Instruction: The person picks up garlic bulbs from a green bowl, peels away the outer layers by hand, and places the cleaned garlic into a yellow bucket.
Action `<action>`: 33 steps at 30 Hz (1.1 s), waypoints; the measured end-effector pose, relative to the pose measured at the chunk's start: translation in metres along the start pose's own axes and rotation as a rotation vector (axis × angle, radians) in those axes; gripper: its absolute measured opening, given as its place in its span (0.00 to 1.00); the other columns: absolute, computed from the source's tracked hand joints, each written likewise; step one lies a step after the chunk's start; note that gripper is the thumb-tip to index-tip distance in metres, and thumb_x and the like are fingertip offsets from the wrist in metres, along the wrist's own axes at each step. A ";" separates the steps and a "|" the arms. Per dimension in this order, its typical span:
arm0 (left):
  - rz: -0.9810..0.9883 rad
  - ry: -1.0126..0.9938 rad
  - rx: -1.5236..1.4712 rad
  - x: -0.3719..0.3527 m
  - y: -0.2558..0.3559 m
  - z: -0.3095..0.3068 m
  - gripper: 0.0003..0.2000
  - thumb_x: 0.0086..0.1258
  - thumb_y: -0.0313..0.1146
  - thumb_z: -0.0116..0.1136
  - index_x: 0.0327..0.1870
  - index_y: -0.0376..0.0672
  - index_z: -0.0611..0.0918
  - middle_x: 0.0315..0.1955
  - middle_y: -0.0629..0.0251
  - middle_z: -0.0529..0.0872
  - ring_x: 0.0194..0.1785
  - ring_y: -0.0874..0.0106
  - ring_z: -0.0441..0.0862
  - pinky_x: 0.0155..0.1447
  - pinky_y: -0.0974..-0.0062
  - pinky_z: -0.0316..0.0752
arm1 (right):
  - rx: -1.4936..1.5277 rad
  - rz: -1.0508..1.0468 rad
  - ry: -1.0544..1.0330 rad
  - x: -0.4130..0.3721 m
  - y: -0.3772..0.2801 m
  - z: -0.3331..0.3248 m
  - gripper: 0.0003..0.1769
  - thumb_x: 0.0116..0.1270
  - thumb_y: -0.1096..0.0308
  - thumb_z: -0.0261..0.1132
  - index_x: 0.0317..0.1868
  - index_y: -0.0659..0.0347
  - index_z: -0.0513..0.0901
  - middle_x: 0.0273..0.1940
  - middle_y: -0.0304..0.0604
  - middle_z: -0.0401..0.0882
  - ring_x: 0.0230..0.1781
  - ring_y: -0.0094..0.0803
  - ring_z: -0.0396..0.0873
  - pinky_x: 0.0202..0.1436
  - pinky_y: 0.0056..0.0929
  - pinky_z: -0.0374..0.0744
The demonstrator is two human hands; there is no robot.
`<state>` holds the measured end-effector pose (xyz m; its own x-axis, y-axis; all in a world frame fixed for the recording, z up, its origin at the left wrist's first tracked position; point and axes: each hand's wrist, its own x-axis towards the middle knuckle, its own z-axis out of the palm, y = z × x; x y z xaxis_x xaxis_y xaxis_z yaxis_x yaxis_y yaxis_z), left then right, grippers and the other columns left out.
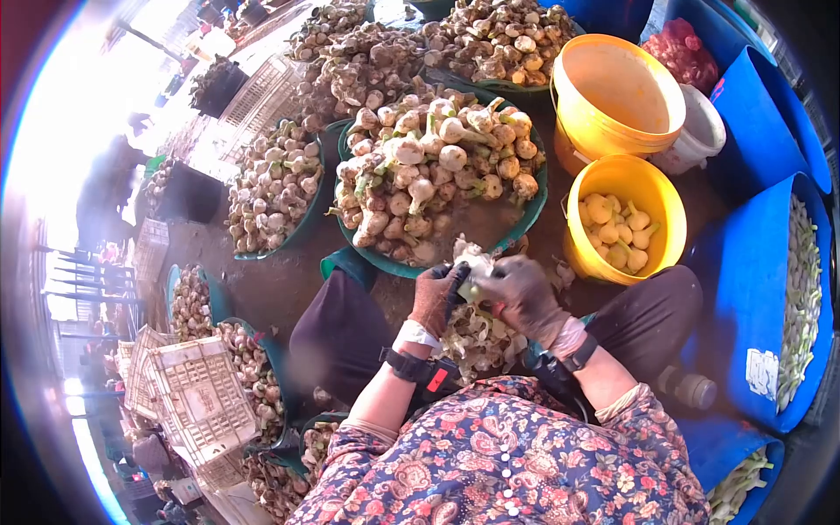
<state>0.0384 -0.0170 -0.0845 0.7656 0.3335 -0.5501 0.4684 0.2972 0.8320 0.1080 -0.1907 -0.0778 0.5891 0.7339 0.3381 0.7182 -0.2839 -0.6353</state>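
Observation:
My left hand (432, 296), in a dark glove with bare-looking wrist, is closed round a whitish garlic bulb (473, 257) with loose, papery skin. Against the bulb works my right hand (530, 301), gloved too, its fingers curled. A small red bit shows under those fingers, but what it belongs to is hidden. Below both hands, a heap of pale skins (483, 343) lies between my knees. Just ahead stands a wide green tub (398, 265) piled with unpeeled garlic bulbs (429, 166). Peeled pale bulbs (618, 232) rest in a yellow bucket (672, 219) to the right.
Another yellow bucket (569, 105) and a whitish bucket (707, 131) stand behind. Blue barrels (744, 297) line the right side, some holding pale stalk-like produce. More garlic tubs (271, 192) and stacked plastic crates (197, 394) are on the left. A clear bottle (696, 390) lies by my right knee.

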 end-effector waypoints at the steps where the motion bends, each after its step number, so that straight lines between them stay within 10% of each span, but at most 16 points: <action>1: 0.053 -0.011 0.083 0.005 -0.009 0.001 0.12 0.67 0.34 0.60 0.43 0.33 0.81 0.34 0.66 0.84 0.33 0.78 0.81 0.37 0.80 0.78 | -0.014 0.004 -0.020 -0.004 0.001 0.009 0.25 0.40 0.71 0.68 0.45 0.50 0.81 0.40 0.46 0.76 0.41 0.47 0.74 0.47 0.43 0.74; 3: 0.049 -0.032 -0.073 0.005 -0.015 0.008 0.11 0.69 0.34 0.58 0.43 0.34 0.80 0.35 0.68 0.84 0.33 0.79 0.80 0.37 0.81 0.76 | 0.077 0.043 0.057 -0.009 0.009 0.026 0.14 0.48 0.70 0.67 0.38 0.54 0.80 0.34 0.41 0.76 0.34 0.39 0.76 0.40 0.37 0.75; 8: 0.337 -0.221 -0.142 0.008 -0.030 -0.016 0.12 0.71 0.33 0.53 0.48 0.35 0.79 0.39 0.67 0.83 0.39 0.77 0.80 0.44 0.79 0.76 | 1.587 1.206 0.276 -0.009 0.041 0.027 0.10 0.67 0.59 0.56 0.33 0.55 0.75 0.22 0.33 0.71 0.18 0.22 0.66 0.20 0.21 0.67; 16: 0.062 -0.492 -0.274 -0.008 0.007 -0.057 0.15 0.67 0.33 0.60 0.50 0.34 0.79 0.41 0.68 0.84 0.41 0.79 0.79 0.48 0.81 0.73 | 1.976 1.128 0.584 -0.012 0.099 -0.013 0.16 0.67 0.52 0.54 0.42 0.54 0.79 0.31 0.39 0.78 0.28 0.33 0.75 0.32 0.35 0.75; 19: -0.078 -0.546 0.658 0.016 0.029 -0.045 0.19 0.60 0.33 0.66 0.50 0.33 0.78 0.43 0.63 0.83 0.44 0.76 0.78 0.50 0.76 0.74 | 2.409 0.516 0.479 0.010 0.122 -0.068 0.27 0.68 0.45 0.53 0.52 0.60 0.75 0.42 0.47 0.80 0.40 0.36 0.77 0.41 0.36 0.76; 20: 0.171 -0.837 0.976 0.032 0.035 -0.035 0.25 0.59 0.39 0.66 0.55 0.34 0.75 0.45 0.55 0.83 0.47 0.66 0.80 0.53 0.69 0.74 | 2.443 0.396 0.463 0.030 0.095 -0.113 0.33 0.68 0.41 0.51 0.57 0.63 0.73 0.46 0.51 0.80 0.44 0.38 0.78 0.45 0.38 0.76; 23: 0.453 -0.347 1.465 0.070 0.032 0.025 0.30 0.58 0.43 0.64 0.60 0.38 0.70 0.53 0.51 0.76 0.52 0.53 0.76 0.57 0.60 0.72 | 2.121 0.109 0.356 0.038 0.104 -0.150 0.44 0.69 0.35 0.43 0.68 0.67 0.60 0.53 0.60 0.76 0.47 0.46 0.79 0.48 0.42 0.78; 26: 0.977 -0.158 1.293 0.148 0.025 0.086 0.26 0.61 0.36 0.57 0.61 0.41 0.69 0.57 0.55 0.74 0.60 0.52 0.70 0.62 0.59 0.67 | 1.856 0.737 0.677 0.027 0.107 -0.114 0.34 0.69 0.42 0.52 0.60 0.67 0.71 0.35 0.47 0.81 0.30 0.35 0.80 0.34 0.30 0.80; 29: 1.151 -0.096 1.456 0.230 -0.012 0.127 0.24 0.59 0.30 0.51 0.60 0.42 0.72 0.57 0.51 0.73 0.61 0.52 0.68 0.62 0.57 0.66 | 1.603 1.041 0.551 0.012 0.095 -0.070 0.26 0.70 0.47 0.54 0.51 0.64 0.77 0.31 0.43 0.80 0.28 0.30 0.80 0.31 0.26 0.80; 33: 1.023 -0.142 1.695 0.239 -0.004 0.139 0.22 0.57 0.31 0.54 0.56 0.46 0.76 0.46 0.56 0.79 0.51 0.56 0.76 0.53 0.59 0.72 | 1.196 1.238 0.392 0.014 0.081 -0.050 0.28 0.65 0.43 0.59 0.44 0.63 0.79 0.28 0.42 0.80 0.21 0.28 0.79 0.25 0.23 0.78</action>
<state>0.2807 -0.0630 -0.2098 0.9569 -0.2890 0.0286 -0.2898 -0.9566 0.0304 0.1933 -0.2341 -0.0900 0.7024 0.2292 -0.6738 -0.7112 0.1900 -0.6768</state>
